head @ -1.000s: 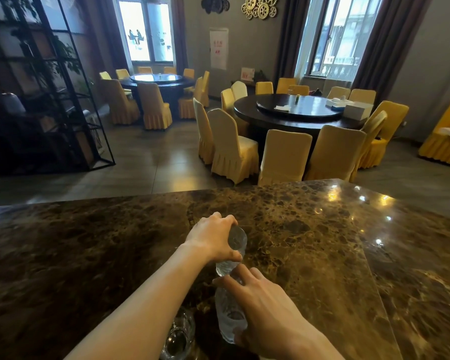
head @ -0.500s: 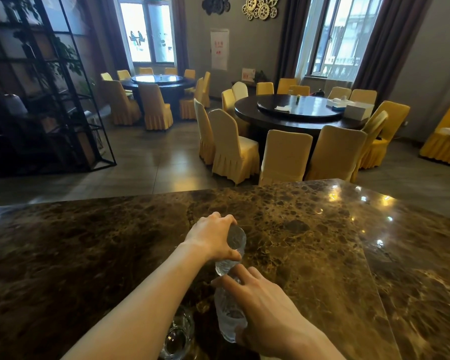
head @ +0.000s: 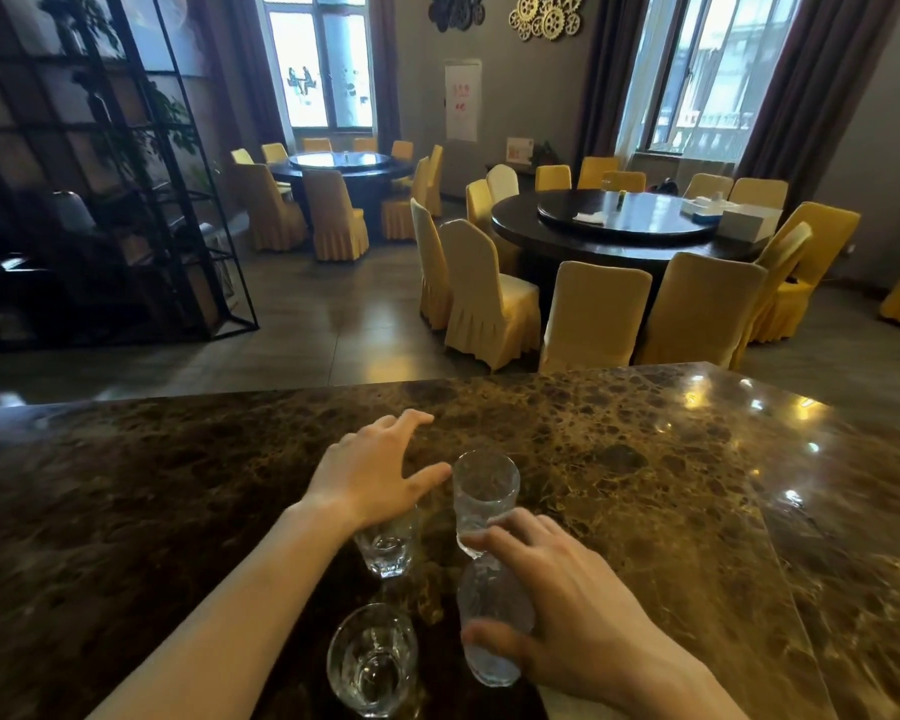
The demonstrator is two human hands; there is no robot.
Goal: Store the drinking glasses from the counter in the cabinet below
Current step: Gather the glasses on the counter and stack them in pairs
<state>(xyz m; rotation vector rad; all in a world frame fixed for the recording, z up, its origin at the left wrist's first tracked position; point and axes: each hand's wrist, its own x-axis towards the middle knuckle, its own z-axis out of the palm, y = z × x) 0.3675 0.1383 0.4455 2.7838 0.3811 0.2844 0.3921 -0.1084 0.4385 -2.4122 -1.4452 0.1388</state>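
Note:
Several clear drinking glasses are on the brown marble counter (head: 619,459). My right hand (head: 567,605) grips a stack of two nested glasses: the lower glass (head: 489,621) sits in my fingers and the upper glass (head: 484,491) sticks out above them. My left hand (head: 375,475) hovers with fingers spread just left of the upper glass, holding nothing. Under its palm stands a short glass (head: 385,548). Another glass (head: 372,659) stands nearer me by my left forearm. The cabinet below is out of view.
Beyond the counter's far edge lies a dining room with round dark tables (head: 624,226) ringed by yellow-covered chairs (head: 593,314). A black metal shelf frame (head: 126,200) stands at the left. The counter stretches bare to the left and right of the glasses.
My left hand has let go of the upper glass and opened, shifting left over the short glass. The right hand still holds the stack. The camera has tilted down slightly.

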